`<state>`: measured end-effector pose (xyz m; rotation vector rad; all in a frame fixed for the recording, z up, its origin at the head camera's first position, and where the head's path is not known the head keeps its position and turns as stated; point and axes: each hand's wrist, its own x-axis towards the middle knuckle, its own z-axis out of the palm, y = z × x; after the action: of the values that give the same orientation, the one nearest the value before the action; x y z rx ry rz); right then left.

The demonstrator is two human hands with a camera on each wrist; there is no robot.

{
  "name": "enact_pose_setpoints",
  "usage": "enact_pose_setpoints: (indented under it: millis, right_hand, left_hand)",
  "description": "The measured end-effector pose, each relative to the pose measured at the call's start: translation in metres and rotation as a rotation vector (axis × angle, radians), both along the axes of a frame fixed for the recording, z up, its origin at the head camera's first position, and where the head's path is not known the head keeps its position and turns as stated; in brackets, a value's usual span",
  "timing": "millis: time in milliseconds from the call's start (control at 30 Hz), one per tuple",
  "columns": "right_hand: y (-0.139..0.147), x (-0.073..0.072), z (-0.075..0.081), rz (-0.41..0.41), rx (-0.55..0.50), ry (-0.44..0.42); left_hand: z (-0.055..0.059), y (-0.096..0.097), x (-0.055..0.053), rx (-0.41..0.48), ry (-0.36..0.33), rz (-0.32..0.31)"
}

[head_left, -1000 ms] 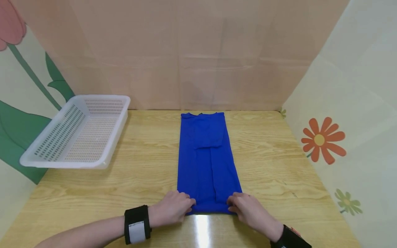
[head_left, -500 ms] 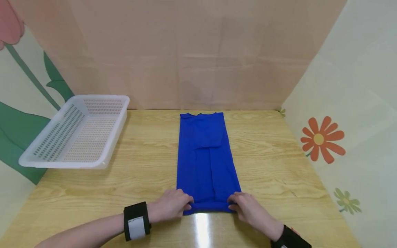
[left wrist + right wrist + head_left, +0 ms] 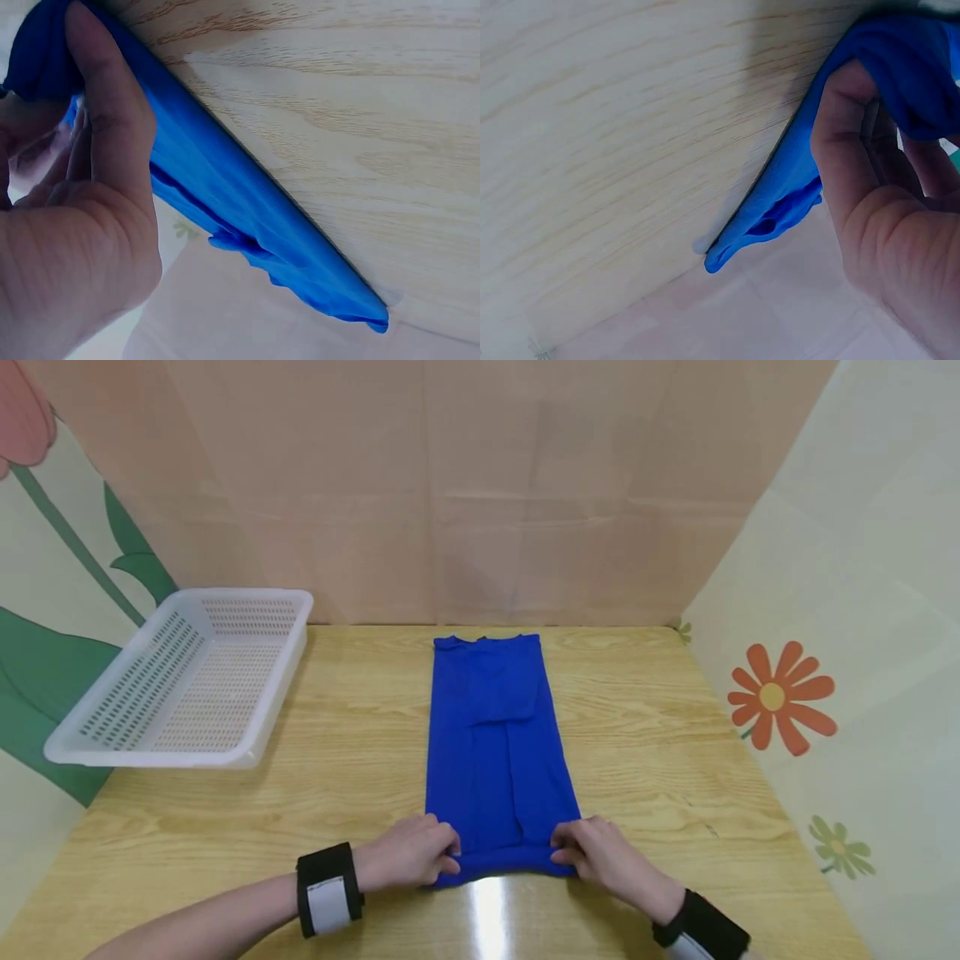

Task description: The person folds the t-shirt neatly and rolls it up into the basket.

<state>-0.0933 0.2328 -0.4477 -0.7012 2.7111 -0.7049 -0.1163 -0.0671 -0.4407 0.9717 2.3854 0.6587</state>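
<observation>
A blue shirt (image 3: pixel 491 760) lies folded lengthwise into a long strip on the wooden table, with a flap folded over its far half. Its near end is turned up into a narrow roll. My left hand (image 3: pixel 412 852) pinches the left end of that roll between thumb and fingers. At the right end, my right hand (image 3: pixel 603 860) pinches the roll in the same way. Close up in the left wrist view, the bunched cloth (image 3: pixel 45 52) sits between thumb and fingers. The right wrist view shows the rolled hem (image 3: pixel 911 71) looping over the fingers there.
A white perforated plastic basket (image 3: pixel 258 731) stands at the back left of the wooden table (image 3: pixel 360 710). A beige covering (image 3: pixel 360 527) rises behind the table, and flower-patterned panels (image 3: pixel 885 610) flank both sides. Each wrist wears a black band (image 3: pixel 330 889).
The left hand has shifted slightly left, and the rolled near end shows more plainly between the hands. The shirt's far edge has slid slightly nearer. Both hands keep their hold.
</observation>
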Motion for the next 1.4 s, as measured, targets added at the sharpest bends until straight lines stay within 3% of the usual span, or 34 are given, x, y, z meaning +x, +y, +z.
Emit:
enact_pose_setpoints:
  millis: [167,567,667,800,933,1000,1100,1167,1400]
  right_hand:
    - [0.0,0.002,0.001,0.02,-0.056,-0.016]
    - [-0.003,0.004,0.003,0.005,-0.06,-0.086]
    - [-0.005,0.009,0.003,0.02,-0.009,0.003]
    - [-0.007,0.018,0.002,0.064,0.069,0.233]
    - [-0.007,0.022,-0.004,0.194,0.047,0.444]
    - [-0.005,0.023,-0.007,0.266,0.018,0.516]
    - [-0.004,0.024,-0.01,0.31,-0.019,0.575]
    - [-0.002,0.026,-0.011,0.316,-0.025,0.595]
    - [0.001,0.029,-0.01,0.294,-0.009,0.562]
  left_hand:
    - [0.0,-0.001,-0.003,-0.011,-0.14,0.007]
    - [0.003,-0.005,-0.008,0.032,-0.282,0.103]
    - [-0.001,-0.007,-0.006,0.028,-0.176,0.074]
    - [-0.001,-0.007,0.0,0.012,0.102,-0.007]
    - [0.003,0.0,0.007,-0.065,0.332,-0.102]
    - [0.003,0.002,0.012,-0.088,0.413,-0.172]
    - [0.001,0.003,0.02,-0.088,0.563,-0.276]
    - [-0.001,0.002,0.023,-0.091,0.608,-0.312]
    - [-0.008,0.001,0.028,-0.064,0.735,-0.304]
